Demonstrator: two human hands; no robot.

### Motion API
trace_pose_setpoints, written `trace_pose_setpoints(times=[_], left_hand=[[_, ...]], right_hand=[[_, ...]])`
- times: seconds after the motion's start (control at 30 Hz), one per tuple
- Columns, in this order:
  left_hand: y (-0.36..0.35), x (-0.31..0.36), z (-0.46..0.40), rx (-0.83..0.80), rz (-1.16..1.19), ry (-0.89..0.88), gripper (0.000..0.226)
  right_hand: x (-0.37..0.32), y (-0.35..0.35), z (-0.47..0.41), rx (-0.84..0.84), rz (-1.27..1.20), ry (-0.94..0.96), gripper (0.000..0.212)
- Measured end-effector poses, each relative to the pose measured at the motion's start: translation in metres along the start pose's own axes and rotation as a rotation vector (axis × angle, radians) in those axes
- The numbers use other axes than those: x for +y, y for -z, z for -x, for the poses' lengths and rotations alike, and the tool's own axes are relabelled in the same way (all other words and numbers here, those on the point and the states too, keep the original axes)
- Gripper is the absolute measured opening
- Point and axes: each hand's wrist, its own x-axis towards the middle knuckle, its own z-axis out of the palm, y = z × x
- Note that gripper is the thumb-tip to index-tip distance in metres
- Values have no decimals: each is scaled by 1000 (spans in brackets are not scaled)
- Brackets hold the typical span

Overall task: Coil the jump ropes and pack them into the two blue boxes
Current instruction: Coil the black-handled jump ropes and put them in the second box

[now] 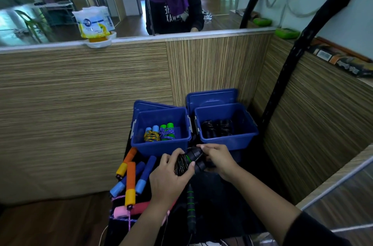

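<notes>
Head view: both hands work a black rope (186, 162) just in front of the two blue boxes. Left hand (169, 177) curls round the wound cord; right hand (219, 160) pinches the handles at the far end, fingers bent over them. Left box (161, 146) holds two coiled coloured ropes (159, 132); right box (227, 138) holds black coils (217, 127). Uncoiled foam-handled ropes (131, 179) lie at left, and a green-ringed black handle (190, 203) lies below the hands — all on a dark table (220, 201). Risk, as judged: the stiff cord may spring loose if either grip eases before the bundle is tucked — and a lift toward the right box could catch its near rim.
</notes>
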Motion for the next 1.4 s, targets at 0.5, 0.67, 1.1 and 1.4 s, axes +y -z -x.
trace_pose_setpoints(times=[0.5, 0.67, 1.1, 1.4], left_hand=[[7, 6, -15, 37, 23, 41, 59], [7, 8, -16, 20, 53, 123, 58], [-3, 15, -23, 38, 168, 287, 52], [-1, 24, -25, -23, 286, 359, 27]], right_hand=[[-1, 3, -5, 18, -138, 70, 18], [-2, 1, -1, -10, -326, 33, 15], [3, -3, 0, -6, -516, -79, 25], [15, -14, 2, 66, -400, -7, 23]])
